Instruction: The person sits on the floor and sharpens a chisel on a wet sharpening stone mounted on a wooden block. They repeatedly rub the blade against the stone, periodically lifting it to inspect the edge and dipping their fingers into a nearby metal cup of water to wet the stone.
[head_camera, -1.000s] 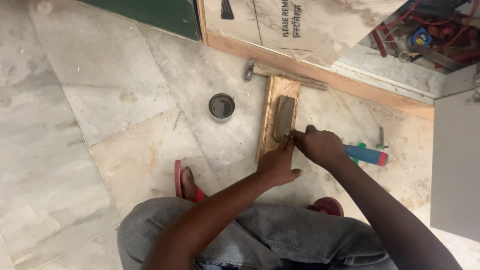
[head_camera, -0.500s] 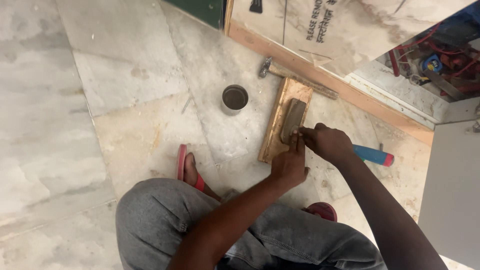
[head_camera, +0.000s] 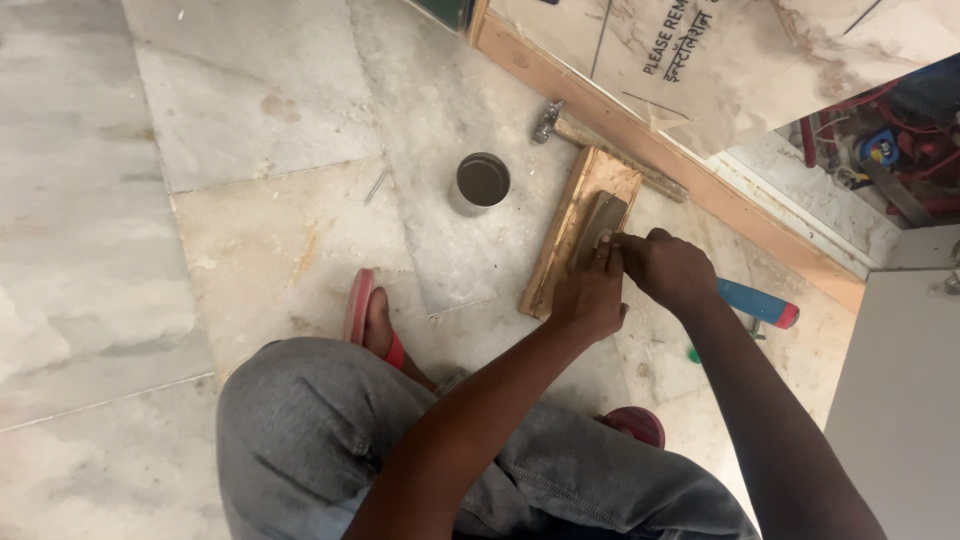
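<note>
Here, your left hand (head_camera: 588, 300) and right hand (head_camera: 668, 268) are pinching a grey block (head_camera: 598, 228). It is lying on a wooden board (head_camera: 560, 250).

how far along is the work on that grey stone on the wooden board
Already set up: the grey stone lies on the wooden board on the marble floor. In hand: the left hand and right hand press together at its near end. Left: cannot tell; the hammer and blue-handled tool lie untouched.
</note>
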